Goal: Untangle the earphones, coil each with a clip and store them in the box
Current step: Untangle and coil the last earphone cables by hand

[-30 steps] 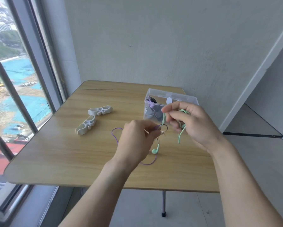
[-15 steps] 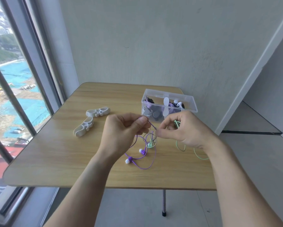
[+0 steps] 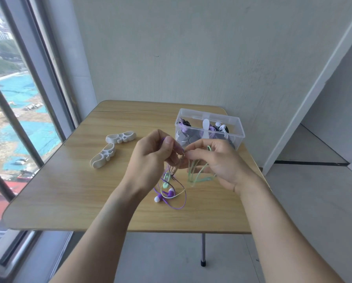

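Note:
Purple earphones (image 3: 167, 196) and mint green earphones (image 3: 197, 174) hang tangled together above the wooden table (image 3: 69, 190). My left hand (image 3: 150, 158) pinches the purple cable near the knot. My right hand (image 3: 215, 160) pinches the green cable, whose loops hang below its fingers. The purple earbuds with white tips lie on the table under my hands. Two white clips (image 3: 121, 137) (image 3: 103, 156) lie to the left. A clear plastic box (image 3: 235, 127) at the back right holds several coiled earphones.
A window with dark frames (image 3: 18, 119) runs along the left side of the table. A grey wall stands right behind the table. The table's right edge drops to a tiled floor (image 3: 324, 201).
Both hands have lifted slightly and come closer together at the knot. The green cable now hangs in longer loops under my right hand, and the camera has tilted up.

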Demonstrator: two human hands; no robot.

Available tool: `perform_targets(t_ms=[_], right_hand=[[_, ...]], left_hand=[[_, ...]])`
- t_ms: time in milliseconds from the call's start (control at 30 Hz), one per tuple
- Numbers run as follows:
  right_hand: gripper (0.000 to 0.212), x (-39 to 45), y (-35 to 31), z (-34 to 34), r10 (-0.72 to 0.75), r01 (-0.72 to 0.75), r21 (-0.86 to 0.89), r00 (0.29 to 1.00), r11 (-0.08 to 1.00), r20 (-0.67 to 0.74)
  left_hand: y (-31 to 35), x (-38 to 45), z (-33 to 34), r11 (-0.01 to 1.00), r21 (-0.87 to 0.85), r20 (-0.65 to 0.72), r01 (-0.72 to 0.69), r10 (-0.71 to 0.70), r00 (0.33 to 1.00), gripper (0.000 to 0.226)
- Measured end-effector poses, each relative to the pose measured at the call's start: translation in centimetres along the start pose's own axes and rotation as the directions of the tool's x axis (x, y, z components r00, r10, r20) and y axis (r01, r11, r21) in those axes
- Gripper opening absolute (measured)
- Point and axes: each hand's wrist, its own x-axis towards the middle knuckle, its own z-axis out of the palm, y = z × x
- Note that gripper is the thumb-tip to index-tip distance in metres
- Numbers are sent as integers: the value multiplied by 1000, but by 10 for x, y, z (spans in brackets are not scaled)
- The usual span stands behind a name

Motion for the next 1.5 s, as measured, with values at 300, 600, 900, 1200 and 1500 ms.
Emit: perform_targets(t_ms=[300, 600, 900, 1200, 1500], right_hand=[[15, 5, 7, 18, -26, 24, -39, 999, 999, -43], [16, 5, 9, 11, -48, 73, -374, 996, 925, 76], [18, 4, 7, 13, -83, 118, -455, 992, 883, 96], [21, 6, 13, 14, -333, 273, -523, 943, 807, -22], [12, 4, 22, 29, -516, 444, -421, 854, 791, -69]], left_hand=[[0, -2, -4, 993, 111, -84, -33, 43, 996, 23], [-1, -3, -3, 950, 299, -56, -88, 109, 992, 17], [4, -2, -5, 979, 205, -229, 0, 48, 972, 14], [4, 3, -1, 993, -81, -378, 84, -109, 919, 21], [5, 6, -8, 902, -353, -349, 247, -372, 860, 24]])
